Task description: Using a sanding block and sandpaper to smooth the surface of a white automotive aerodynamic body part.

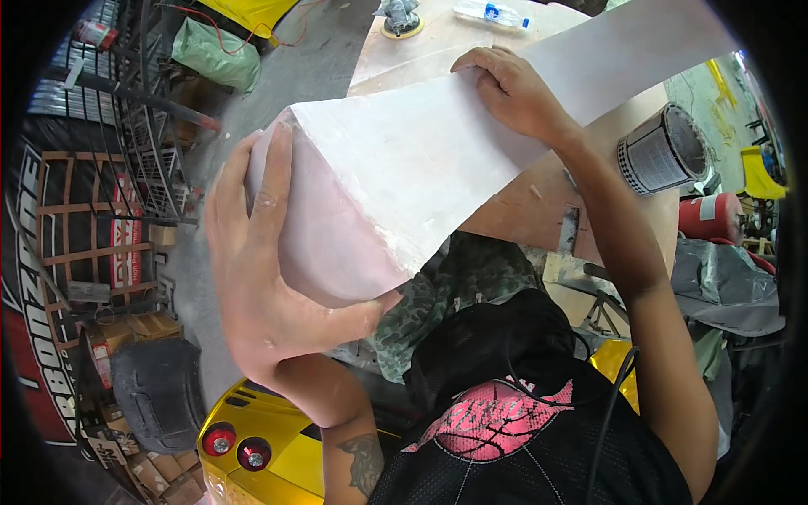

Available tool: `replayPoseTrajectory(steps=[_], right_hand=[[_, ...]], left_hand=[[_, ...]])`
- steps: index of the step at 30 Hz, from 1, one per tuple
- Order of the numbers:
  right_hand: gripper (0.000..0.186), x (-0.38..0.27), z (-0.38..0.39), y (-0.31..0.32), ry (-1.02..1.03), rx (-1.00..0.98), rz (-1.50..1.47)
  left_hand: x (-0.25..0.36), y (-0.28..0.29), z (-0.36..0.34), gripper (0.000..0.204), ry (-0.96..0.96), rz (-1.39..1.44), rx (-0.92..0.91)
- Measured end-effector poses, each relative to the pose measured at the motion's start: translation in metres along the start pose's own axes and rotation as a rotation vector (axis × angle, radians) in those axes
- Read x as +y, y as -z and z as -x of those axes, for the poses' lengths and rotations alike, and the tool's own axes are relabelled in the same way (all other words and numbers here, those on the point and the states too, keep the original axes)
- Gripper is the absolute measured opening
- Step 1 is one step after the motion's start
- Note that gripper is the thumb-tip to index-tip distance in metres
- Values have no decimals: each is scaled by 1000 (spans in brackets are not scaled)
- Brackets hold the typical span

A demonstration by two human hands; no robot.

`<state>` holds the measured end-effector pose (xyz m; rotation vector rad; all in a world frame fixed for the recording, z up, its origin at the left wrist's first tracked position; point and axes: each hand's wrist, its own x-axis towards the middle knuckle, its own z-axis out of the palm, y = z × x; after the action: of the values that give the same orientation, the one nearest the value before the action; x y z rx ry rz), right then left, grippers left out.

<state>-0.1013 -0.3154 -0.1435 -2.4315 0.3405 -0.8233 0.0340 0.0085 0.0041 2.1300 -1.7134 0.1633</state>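
A long, white, dusty panel (pixel 404 160) slants from the centre up to the far right, over a worktable (pixel 539 206). Its near-left end folds into a pinkish, smooth face (pixel 332 223) with a rough, chipped edge. Around that end my left hand (pixel 261 278) is closed, with fingers along the far side and the thumb at the lower corner. My right hand (pixel 513 93) grips the far long edge, its fingers curled there and partly hidden. The underside of the panel is out of sight.
At the table's right stands an open metal tin (pixel 661 156), with a red cylinder (pixel 709 216) beyond it. A round sander (pixel 401 21) and a plastic bottle (pixel 492 14) lie at the back. Lower left, a yellow car body (pixel 282 459) shows round tail lights.
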Motion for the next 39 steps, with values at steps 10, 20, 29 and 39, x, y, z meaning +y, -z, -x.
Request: replayPoseTrajectory(steps=[10,20,29,39], right_hand=[[28,-7,0,1,-30,60,-82],[22,1,-15,2,-6,-4,-38],[22,-3,-32,0,-151,-95,-17],[25,3,-50,-8,-77,-87,83]], left_hand=[[-3,-3,1,129,6,56,36],[-14,3,-5,129,-4,-11,102],[-20,-27,71,64,149,72,309],[-2,-55,69,56,303,-63,607]])
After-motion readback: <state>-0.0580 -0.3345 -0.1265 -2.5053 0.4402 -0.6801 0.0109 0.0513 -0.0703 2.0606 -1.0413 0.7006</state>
